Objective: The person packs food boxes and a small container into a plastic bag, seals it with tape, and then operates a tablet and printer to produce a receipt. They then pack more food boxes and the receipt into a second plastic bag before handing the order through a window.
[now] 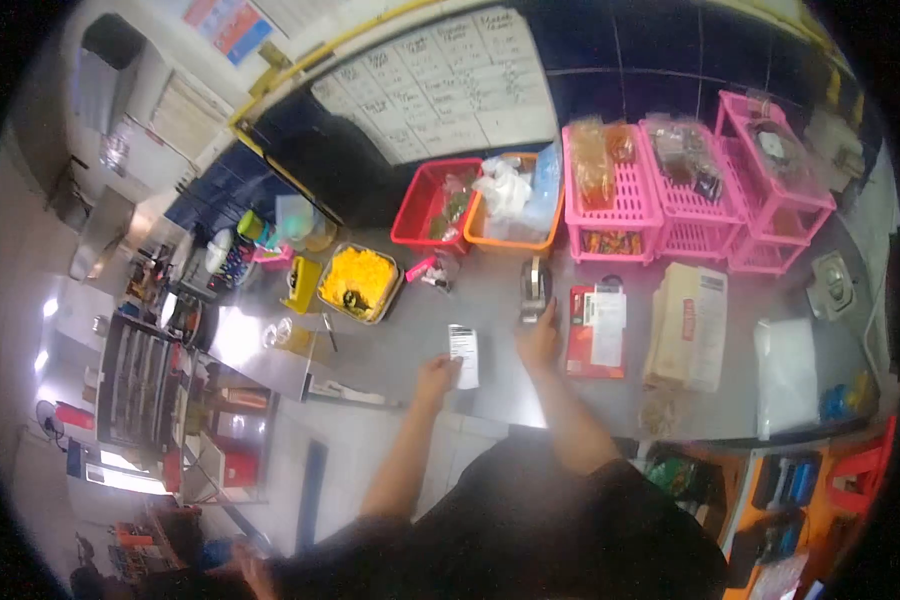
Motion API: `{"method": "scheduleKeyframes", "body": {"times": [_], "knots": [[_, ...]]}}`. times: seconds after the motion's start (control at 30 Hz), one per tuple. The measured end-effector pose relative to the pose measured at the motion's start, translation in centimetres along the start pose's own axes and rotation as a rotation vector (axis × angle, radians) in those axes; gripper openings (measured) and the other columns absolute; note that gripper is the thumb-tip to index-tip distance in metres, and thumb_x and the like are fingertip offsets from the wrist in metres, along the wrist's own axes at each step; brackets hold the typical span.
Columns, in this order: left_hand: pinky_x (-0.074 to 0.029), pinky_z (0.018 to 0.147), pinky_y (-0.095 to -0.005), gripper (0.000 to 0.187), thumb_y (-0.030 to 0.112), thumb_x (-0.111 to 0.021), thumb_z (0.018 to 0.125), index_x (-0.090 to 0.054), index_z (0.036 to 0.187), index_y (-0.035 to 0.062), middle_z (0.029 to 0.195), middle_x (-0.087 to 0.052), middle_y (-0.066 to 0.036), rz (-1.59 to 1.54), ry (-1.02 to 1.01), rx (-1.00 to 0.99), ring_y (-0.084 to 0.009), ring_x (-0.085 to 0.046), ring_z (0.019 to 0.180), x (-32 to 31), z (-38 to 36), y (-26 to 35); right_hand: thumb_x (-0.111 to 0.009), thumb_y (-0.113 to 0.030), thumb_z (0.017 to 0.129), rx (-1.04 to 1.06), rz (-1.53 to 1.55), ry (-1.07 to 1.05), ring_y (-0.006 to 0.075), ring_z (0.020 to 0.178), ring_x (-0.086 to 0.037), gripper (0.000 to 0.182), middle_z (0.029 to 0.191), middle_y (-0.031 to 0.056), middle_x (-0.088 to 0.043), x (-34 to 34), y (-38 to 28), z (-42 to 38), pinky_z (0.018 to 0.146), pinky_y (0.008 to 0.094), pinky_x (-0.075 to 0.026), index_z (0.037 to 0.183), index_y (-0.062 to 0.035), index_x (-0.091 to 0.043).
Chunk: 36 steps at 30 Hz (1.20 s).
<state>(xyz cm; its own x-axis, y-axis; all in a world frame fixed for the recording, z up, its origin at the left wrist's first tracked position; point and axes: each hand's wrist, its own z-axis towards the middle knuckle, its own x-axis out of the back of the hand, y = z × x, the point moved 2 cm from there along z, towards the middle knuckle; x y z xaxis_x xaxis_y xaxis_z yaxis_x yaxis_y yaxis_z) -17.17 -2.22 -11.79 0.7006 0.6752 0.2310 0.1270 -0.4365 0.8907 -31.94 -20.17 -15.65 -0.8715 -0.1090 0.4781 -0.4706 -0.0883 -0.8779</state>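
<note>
My left hand (436,377) pinches the lower edge of a small white paper slip (463,355) with black print at its top, held just above the grey steel counter (420,325). My right hand (538,335) reaches forward and touches the base of a tape dispenser (535,282) that stands upright on the counter. A red packet with a white paper on it (596,330) lies just right of my right hand.
A tray of yellow food (358,281) sits at the left. Red (432,203) and orange (510,205) baskets and pink crates (690,190) line the back. Brown paper bags (686,325) and a white sheet (785,375) lie at the right.
</note>
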Motion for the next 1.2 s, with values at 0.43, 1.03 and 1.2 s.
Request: {"method": "scheduleKeyframes", "body": {"times": [0.43,1.03,1.2], "knots": [[-0.052,0.062,-0.0444,0.044,0.044,-0.063,0.085,-0.058,0.102,0.004,0.087,-0.067,-0.015,0.703,0.034,-0.381,-0.0341,-0.066,0.076,-6.1,8.4,-3.3,-0.072,-0.032,0.073,-0.156,-0.219,-0.051,0.0414,0.086,-0.065,0.091,0.105,0.0292,-0.061,-8.1,-6.1,-2.8,0.077,0.0479,-0.052,0.139,0.0101,-0.025],[-0.054,0.076,-0.0371,0.033,0.025,-0.051,0.098,-0.06,0.114,-0.0018,0.1,-0.067,-0.017,0.864,0.177,-0.301,-0.0277,-0.066,0.084,-0.5,6.3,-19.0,-0.054,-0.017,0.093,0.15,0.19,1.204,0.0183,0.09,-0.06,0.02,0.092,0.0072,-0.064,73.0,2.9,-22.4,0.082,0.0314,-0.048,0.103,-0.0013,-0.061],[-0.051,0.082,-0.036,0.037,0.029,-0.047,0.099,-0.055,0.121,0.001,0.112,-0.061,-0.016,0.5,0.116,-0.406,-0.0242,-0.063,0.09,-11.1,-6.8,-14.2,-0.058,-0.021,0.092,-0.109,-0.366,1.117,0.0196,0.106,-0.058,0.033,0.117,0.0133,-0.061,89.7,11.9,-25.0,0.089,0.0335,-0.047,0.12,-0.0035,-0.057]]}}
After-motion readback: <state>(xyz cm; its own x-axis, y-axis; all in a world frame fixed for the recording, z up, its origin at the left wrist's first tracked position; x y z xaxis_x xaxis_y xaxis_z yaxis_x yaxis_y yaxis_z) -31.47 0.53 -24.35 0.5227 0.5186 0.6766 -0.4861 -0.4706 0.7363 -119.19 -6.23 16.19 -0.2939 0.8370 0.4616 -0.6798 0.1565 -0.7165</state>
